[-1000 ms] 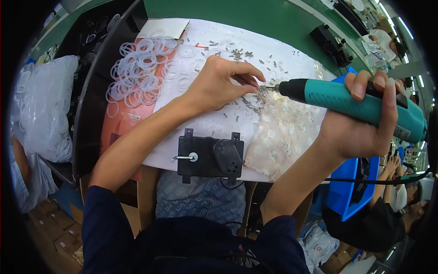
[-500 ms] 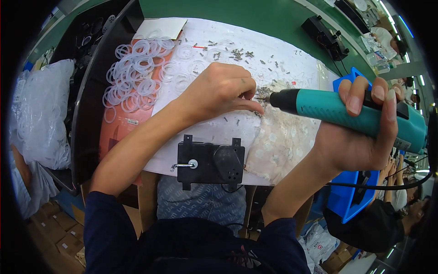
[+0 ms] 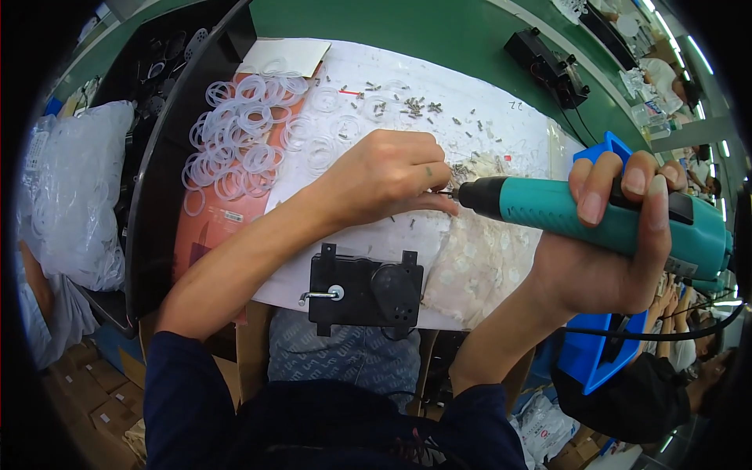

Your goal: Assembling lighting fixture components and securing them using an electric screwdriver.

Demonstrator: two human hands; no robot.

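Observation:
My right hand (image 3: pixel 607 254) is wrapped round a teal electric screwdriver (image 3: pixel 576 205) with a black nose, held level and pointing left. The fingers of my left hand (image 3: pixel 399 171) are pinched together at the screwdriver's tip, and whatever small thing they hold is hidden. Below my left hand, at the table's near edge, rests a black plastic housing (image 3: pixel 356 291) with a bent metal rod (image 3: pixel 317 296) and a rounded raised part; neither hand touches it. Beyond the screwdriver's tip small metal screws (image 3: pixel 419 107) lie scattered on the white sheet (image 3: pixel 356 63).
Many clear plastic rings (image 3: pixel 235 129) are heaped on a reddish sheet (image 3: pixel 215 227) at the left. A black bin wall (image 3: pixel 168 164) borders it. A stained cloth (image 3: pixel 482 270) lies under the screwdriver; blue bins (image 3: pixel 599 376) stand at right. The screwdriver's cord (image 3: pixel 650 340) trails there.
The table and its things sit slightly lower in the view. My left hand has shifted a little down and right, meeting the screwdriver's tip, which has moved slightly left and down.

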